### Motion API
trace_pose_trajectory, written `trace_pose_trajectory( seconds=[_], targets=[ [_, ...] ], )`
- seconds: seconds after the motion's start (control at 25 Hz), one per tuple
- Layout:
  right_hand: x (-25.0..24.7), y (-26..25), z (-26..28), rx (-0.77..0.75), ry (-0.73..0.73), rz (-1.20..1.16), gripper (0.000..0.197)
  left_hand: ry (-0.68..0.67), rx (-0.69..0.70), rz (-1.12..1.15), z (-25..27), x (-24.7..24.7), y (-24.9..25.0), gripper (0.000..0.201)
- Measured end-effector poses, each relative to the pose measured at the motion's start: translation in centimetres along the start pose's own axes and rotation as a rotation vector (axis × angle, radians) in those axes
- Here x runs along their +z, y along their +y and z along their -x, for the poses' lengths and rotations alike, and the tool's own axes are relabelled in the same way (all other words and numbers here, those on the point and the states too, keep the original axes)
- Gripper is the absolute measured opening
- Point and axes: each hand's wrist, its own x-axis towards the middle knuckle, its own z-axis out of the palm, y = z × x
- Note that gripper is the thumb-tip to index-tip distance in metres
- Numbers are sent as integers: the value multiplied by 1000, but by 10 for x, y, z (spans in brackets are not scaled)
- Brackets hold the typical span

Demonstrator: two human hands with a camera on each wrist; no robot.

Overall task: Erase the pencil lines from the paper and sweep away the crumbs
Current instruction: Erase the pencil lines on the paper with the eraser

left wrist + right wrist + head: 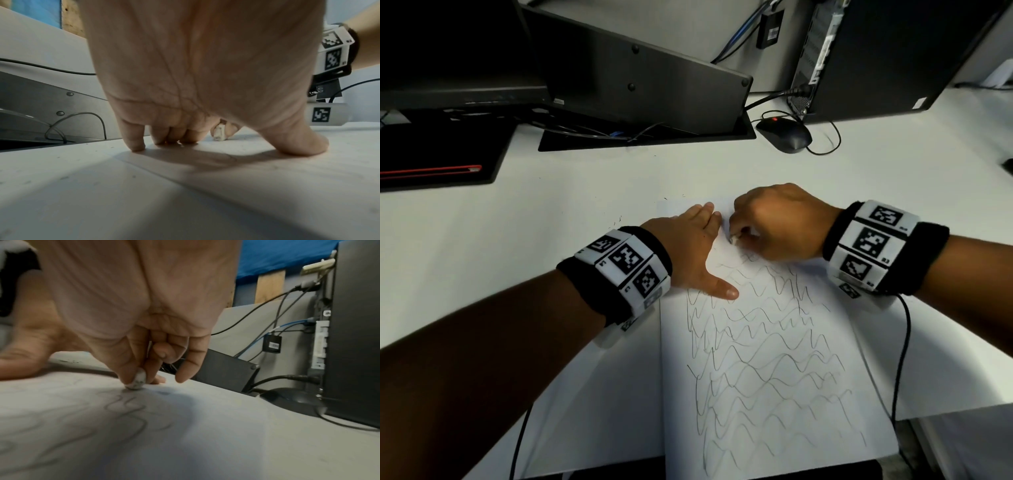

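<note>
A white sheet of paper [767,370] covered in wavy pencil lines [756,342] lies on the white desk. My left hand [697,245] lies flat on the sheet's upper left part, fingers straight and thumb spread, pressing it down. My right hand [774,222] pinches a small, smudged white eraser [136,381] between thumb and fingers, its tip touching the paper near the top of the lines [127,404]. The eraser [219,134] also shows beyond my left fingers [133,141]. Dark crumbs [619,219] dot the desk past the paper's top left corner.
A black mouse [784,134] with its cable lies behind the paper. A black computer tower [887,54] stands at the back right, a monitor base [647,82] at the back centre, and a dark pad [438,161] at the left. The desk's front edge cuts under the paper's lower end.
</note>
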Motion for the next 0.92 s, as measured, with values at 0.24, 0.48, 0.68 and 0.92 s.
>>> trace_pose_trajectory(
  seconds=[0.24, 0.48, 0.68, 0.92],
  targets=[
    [2, -7, 3, -35, -75, -105, 20, -7, 0, 7, 0, -1, 0, 123],
    [11, 16, -2, 133, 8, -213, 13, -8, -5, -16, -3, -6, 3, 123],
    [9, 12, -1, 151, 21, -212, 14, -16, 11, 9, -12, -3, 6, 116],
    [7, 1, 2, 13, -21, -142, 18, -26, 24, 34, -12, -1, 4, 107]
  ],
)
